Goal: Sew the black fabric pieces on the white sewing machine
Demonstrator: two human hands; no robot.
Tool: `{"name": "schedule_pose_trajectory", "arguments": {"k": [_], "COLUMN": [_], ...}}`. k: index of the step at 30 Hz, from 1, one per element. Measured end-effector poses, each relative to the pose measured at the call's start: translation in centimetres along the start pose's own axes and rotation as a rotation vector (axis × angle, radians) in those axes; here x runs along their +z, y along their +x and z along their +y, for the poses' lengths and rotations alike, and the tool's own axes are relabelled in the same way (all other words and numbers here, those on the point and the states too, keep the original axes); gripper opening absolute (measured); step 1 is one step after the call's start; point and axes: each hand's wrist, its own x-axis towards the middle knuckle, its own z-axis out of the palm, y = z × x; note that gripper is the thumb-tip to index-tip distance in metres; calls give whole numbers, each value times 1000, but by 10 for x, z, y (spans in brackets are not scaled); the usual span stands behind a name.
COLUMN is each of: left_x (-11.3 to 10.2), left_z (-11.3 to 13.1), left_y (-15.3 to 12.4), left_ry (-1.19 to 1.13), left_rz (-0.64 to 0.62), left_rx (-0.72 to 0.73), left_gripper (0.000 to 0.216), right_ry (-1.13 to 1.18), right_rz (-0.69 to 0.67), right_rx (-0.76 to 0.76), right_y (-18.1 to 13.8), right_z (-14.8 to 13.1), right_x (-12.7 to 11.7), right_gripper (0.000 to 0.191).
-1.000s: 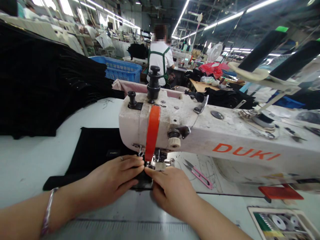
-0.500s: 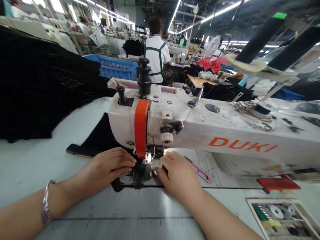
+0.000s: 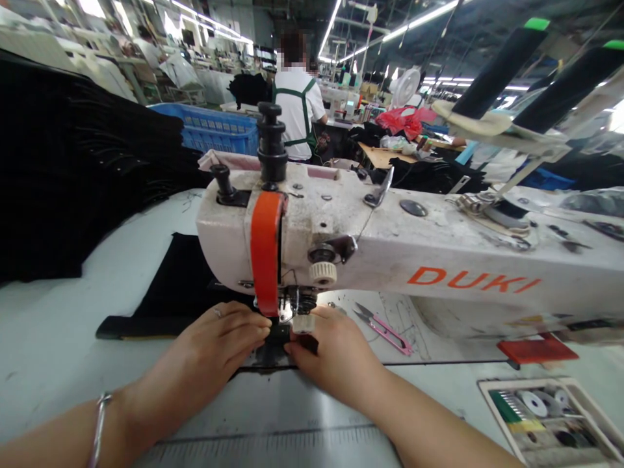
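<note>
A black fabric piece (image 3: 173, 279) lies on the table left of the sewing machine (image 3: 312, 221), and its folded band runs in under the needle area. My left hand (image 3: 227, 344) is closed, fingers together, pinching the band just left of the presser foot. On the other side my right hand (image 3: 336, 344) bends round the needle area, its thumb at the band's right end. Its other fingertips are partly hidden behind the machine's white knob (image 3: 303, 324). Pink-handled thread snips (image 3: 390, 335) lie to the right of that hand.
Stacked black fabric (image 3: 73, 169) fills the left, with a blue crate (image 3: 219, 133) behind. At the right are a red block (image 3: 536, 350), a tray of bobbins (image 3: 487, 403) and thread cones (image 3: 502, 71). A person (image 3: 295, 104) stands beyond the machine. A ruler strip (image 3: 263, 443) marks the near edge.
The black fabric has shifted left and turned slightly. My right hand has come left, closer to my left hand, uncovering the snips' blades. The whole view has shifted a little.
</note>
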Motion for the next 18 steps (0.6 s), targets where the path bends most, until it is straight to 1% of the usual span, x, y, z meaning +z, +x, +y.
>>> {"name": "schedule_pose_trajectory", "arguments": {"k": [3, 4, 6, 9, 12, 18], "left_x": [1, 1, 3, 7, 9, 11], "left_z": [-1, -1, -3, -5, -6, -12], "left_y": [0, -1, -1, -2, -1, 7], "left_ry": [-3, -19, -62, -137, -179, -208], "left_rz": [11, 16, 25, -1, -21, -41], "left_rx": [15, 16, 5, -42, -49, -65], "left_gripper": [28, 27, 24, 21, 21, 24], "right_ry": [15, 25, 51, 63, 27, 6], "right_rz": [-22, -15, 44, 130, 138, 210], "right_rx": [-7, -18, -45, -165, -262, -284], "right_y": [-1, -2, -5, -7, -7, -6], "right_z": [0, 0, 1, 2, 3, 5], "right_x": [-3, -4, -4, 0, 7, 13], "right_gripper": [12, 12, 11, 18, 22, 16]}}
